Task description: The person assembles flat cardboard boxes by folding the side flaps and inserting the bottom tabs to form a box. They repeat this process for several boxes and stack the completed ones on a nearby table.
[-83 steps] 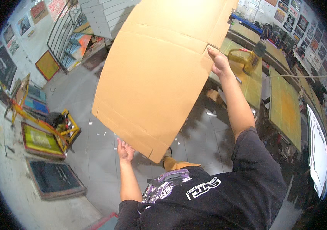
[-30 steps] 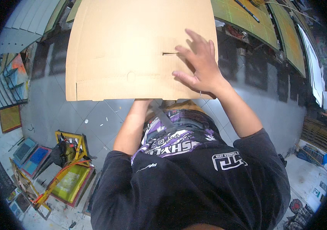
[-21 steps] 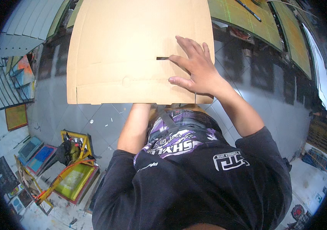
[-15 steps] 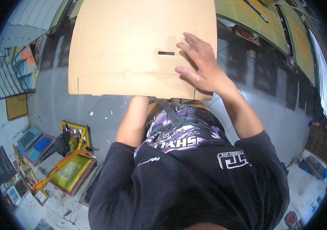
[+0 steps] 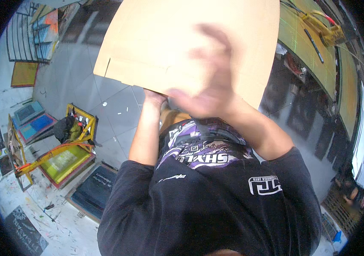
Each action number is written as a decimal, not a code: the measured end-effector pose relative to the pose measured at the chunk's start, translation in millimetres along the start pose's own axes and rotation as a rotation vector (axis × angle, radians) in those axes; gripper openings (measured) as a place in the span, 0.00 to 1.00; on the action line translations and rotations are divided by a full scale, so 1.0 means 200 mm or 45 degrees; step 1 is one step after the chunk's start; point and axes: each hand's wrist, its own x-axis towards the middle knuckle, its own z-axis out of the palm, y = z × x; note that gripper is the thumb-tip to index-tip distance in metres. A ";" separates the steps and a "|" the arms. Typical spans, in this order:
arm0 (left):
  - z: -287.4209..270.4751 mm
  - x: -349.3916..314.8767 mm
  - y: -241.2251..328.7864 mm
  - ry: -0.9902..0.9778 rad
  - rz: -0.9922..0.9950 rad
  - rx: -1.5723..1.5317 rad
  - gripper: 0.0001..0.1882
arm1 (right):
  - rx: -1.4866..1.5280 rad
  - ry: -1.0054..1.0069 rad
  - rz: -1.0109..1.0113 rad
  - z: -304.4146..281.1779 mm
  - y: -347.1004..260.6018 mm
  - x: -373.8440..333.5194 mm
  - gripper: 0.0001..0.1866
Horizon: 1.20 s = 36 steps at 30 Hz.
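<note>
A large tan cardboard sheet (image 5: 147, 47) is held up in front of me, tilted with its near left corner lowest. My left hand (image 5: 155, 97) supports it from below at the near edge; the fingers are hidden beneath the board. Smeared by motion, my right hand (image 5: 214, 81) is above the sheet's near right part with thumb and fingers spread apart and nothing in them. Whether it touches the surface, I cannot tell.
To the left, a yellow frame (image 5: 89, 123), a yellow-green screen frame (image 5: 64, 164) and a dark screen frame (image 5: 94, 187) lie near the paint-spotted white surface (image 5: 32, 205). Yellow-green panels (image 5: 314, 64) run along the right, with a dark pen-like stick (image 5: 314, 45) on one.
The cardboard has swung right and tilted, and its slot no longer shows. My right hand has shifted toward me and is blurred. More of my left wrist shows. The whole view has turned.
</note>
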 end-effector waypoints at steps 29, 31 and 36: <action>0.04 0.07 -0.32 -0.082 -0.269 0.239 0.30 | -0.506 -0.624 0.624 -0.02 0.06 -0.30 0.36; 0.06 0.03 -0.34 -0.096 -0.277 0.234 0.30 | -0.377 -0.272 0.518 -0.12 0.05 -0.22 0.36; 0.10 0.05 -0.42 -0.154 -0.399 0.242 0.30 | -0.419 -0.081 0.421 -0.17 0.06 -0.27 0.35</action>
